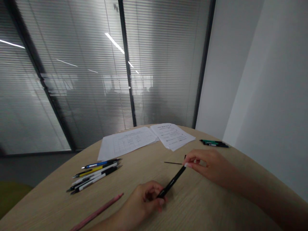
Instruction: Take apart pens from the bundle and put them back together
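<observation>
A black pen (172, 182) slants across the middle of the round wooden table (48, 205), gripped at both ends. My left hand (144, 201) is closed around its lower end near the front edge. My right hand (207, 166) pinches its upper end with thumb and fingers. A thin dark rod (172, 163), like a pen refill, lies on the table just left of my right hand.
Several pens (96, 173) lie in a bunch at the left. A pink pencil (98, 211) lies near the front edge. Two printed sheets (127, 142) (173, 136) rest at the far side, and dark green pens (214, 143) at the far right. Glass walls with blinds stand behind.
</observation>
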Available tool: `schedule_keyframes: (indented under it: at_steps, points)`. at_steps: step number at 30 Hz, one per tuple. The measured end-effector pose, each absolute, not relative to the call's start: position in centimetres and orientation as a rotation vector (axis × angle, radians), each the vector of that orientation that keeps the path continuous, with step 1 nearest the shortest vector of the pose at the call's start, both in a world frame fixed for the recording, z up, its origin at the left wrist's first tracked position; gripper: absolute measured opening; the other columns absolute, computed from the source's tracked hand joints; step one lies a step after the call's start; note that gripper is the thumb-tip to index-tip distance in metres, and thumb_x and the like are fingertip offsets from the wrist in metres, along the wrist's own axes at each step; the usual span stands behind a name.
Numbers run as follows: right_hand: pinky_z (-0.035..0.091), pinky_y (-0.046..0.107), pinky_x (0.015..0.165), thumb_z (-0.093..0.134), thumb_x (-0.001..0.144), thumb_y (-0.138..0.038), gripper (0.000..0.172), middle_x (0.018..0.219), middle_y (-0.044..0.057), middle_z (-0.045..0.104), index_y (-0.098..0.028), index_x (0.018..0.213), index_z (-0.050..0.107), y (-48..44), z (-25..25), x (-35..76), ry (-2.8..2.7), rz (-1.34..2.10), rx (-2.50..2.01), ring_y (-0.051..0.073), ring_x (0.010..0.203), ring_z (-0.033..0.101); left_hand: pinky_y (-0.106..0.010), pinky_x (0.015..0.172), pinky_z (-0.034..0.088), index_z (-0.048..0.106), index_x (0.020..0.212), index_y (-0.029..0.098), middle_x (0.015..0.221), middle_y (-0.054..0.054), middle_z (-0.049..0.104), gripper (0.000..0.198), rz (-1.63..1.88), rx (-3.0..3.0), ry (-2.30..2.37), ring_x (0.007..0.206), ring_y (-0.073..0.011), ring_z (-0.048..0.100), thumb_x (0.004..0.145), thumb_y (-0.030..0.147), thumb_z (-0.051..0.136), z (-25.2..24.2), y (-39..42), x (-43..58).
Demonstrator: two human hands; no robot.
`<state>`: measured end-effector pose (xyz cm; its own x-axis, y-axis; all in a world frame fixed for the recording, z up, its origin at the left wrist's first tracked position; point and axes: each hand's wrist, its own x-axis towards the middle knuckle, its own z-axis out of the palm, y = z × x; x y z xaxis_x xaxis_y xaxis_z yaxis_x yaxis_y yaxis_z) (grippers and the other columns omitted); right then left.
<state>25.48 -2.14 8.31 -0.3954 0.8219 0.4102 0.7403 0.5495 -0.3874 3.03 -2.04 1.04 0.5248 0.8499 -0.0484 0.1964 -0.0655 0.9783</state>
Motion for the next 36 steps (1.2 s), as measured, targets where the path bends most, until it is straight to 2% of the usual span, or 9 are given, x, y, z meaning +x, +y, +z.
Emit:
schedule_keyframes:
  at_steps: [4,10,17,21,24,26,30,36]
  points:
    - [0.044,0.025,0.059,0.051,0.076,-0.020,0.012,0.071,0.000,0.067,-0.020,0.076,0.064,-2.0,8.1,25.6,-2.225,0.240,-1.273,0.014,0.064,0.059,-0.023,0.059,0.040,0.062,0.075,0.017,0.069,-0.001,0.066,0.008,0.712,1.697,1.025,0.062,-0.0132,0.056,0.068,0.021,0.061,1.3,-2.1,2.9]
    - [0.046,0.025,0.061,0.049,0.076,-0.018,0.017,0.074,0.000,0.068,-0.022,0.079,0.065,-2.3,7.9,25.4,-2.266,0.259,-1.193,0.013,0.066,0.060,-0.022,0.058,0.039,0.065,0.078,0.019,0.071,-0.001,0.065,0.011,0.767,1.891,1.125,0.066,-0.0156,0.055,0.069,0.024,0.060,1.0,-2.0,2.6]
    - [0.049,0.028,0.066,0.050,0.075,-0.017,0.025,0.085,0.003,0.069,-0.020,0.097,0.061,-1.6,7.5,25.6,-2.168,0.319,-1.226,0.015,0.072,0.062,-0.024,0.064,0.041,0.060,0.081,0.019,0.077,-0.002,0.066,0.011,0.745,1.842,1.103,0.070,-0.0160,0.057,0.072,0.024,0.057,0.9,-2.0,2.6]
    - [0.047,0.033,0.074,0.048,0.078,-0.015,0.019,0.088,0.006,0.067,-0.018,0.091,0.062,0.3,5.2,25.5,-2.228,-0.072,-1.195,0.018,0.083,0.060,-0.026,0.068,0.041,0.054,0.080,0.018,0.078,-0.002,0.064,0.009,0.851,1.710,0.971,0.073,-0.0159,0.056,0.076,0.026,0.055,0.5,-2.0,2.7]
    - [0.044,0.040,0.079,0.050,0.076,-0.009,0.019,0.093,0.010,0.065,-0.016,0.088,0.063,2.2,2.2,25.4,-2.373,-0.508,-1.123,0.023,0.089,0.057,-0.027,0.075,0.039,0.051,0.084,0.019,0.084,-0.004,0.063,0.012,0.903,1.683,0.907,0.082,-0.0176,0.056,0.078,0.029,0.053,0.3,-2.2,2.5]
    - [0.043,0.041,0.081,0.051,0.075,-0.007,0.019,0.097,0.011,0.064,-0.014,0.089,0.063,3.4,0.2,25.5,-2.407,-0.677,-1.134,0.024,0.093,0.055,-0.028,0.078,0.037,0.051,0.087,0.019,0.088,-0.004,0.063,0.013,0.928,1.699,0.895,0.087,-0.0185,0.055,0.080,0.030,0.052,0.2,-2.2,2.4]
    - [0.041,0.041,0.083,0.052,0.076,-0.009,0.019,0.102,0.010,0.062,-0.016,0.088,0.065,5.0,-2.6,26.7,-2.441,-0.736,-1.232,0.024,0.096,0.054,-0.029,0.082,0.036,0.051,0.091,0.021,0.092,-0.004,0.063,0.012,0.982,1.739,0.915,0.091,-0.0193,0.053,0.081,0.028,0.050,0.1,-2.2,2.3]
    - [0.039,0.041,0.088,0.051,0.077,-0.004,0.021,0.104,0.008,0.062,-0.017,0.075,0.067,5.7,-3.1,27.5,-2.478,-0.809,-1.150,0.023,0.100,0.052,-0.031,0.084,0.035,0.052,0.089,0.020,0.092,-0.005,0.062,0.009,0.931,1.840,0.969,0.093,-0.0200,0.053,0.081,0.022,0.048,0.3,-2.4,2.5]
